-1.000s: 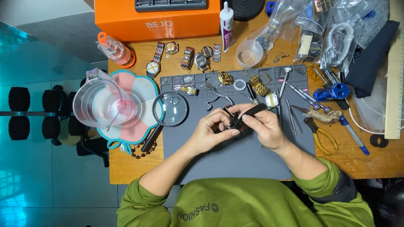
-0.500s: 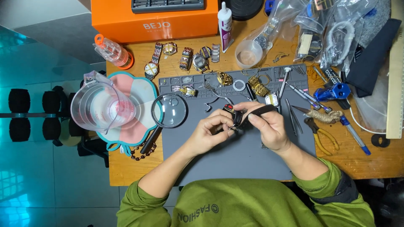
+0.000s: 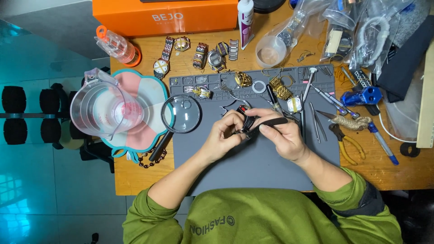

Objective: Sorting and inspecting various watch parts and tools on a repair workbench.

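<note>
Over the grey work mat point(image 3: 253, 167), both hands meet on a small watch with a black strap point(image 3: 266, 121). My left hand point(image 3: 224, 136) pinches the watch's case end from the left. My right hand point(image 3: 279, 134) grips the black strap, whose free end sticks out to the right past my fingers. A small red detail shows at the watch between my fingertips. The watch's face is hidden by my fingers.
A magnifying glass point(image 3: 181, 114) lies left of the hands, beside a clear measuring jug point(image 3: 106, 107) on a pink coaster. Watches and watch parts point(image 3: 205, 56) line the mat's far edge. Tweezers, screwdrivers and pliers point(image 3: 343, 140) lie to the right. An orange box point(image 3: 165, 16) stands at the back.
Both hands have stayed joined on the watch, shifting slightly. The strap's free end now points out to the right past my right fingers.
</note>
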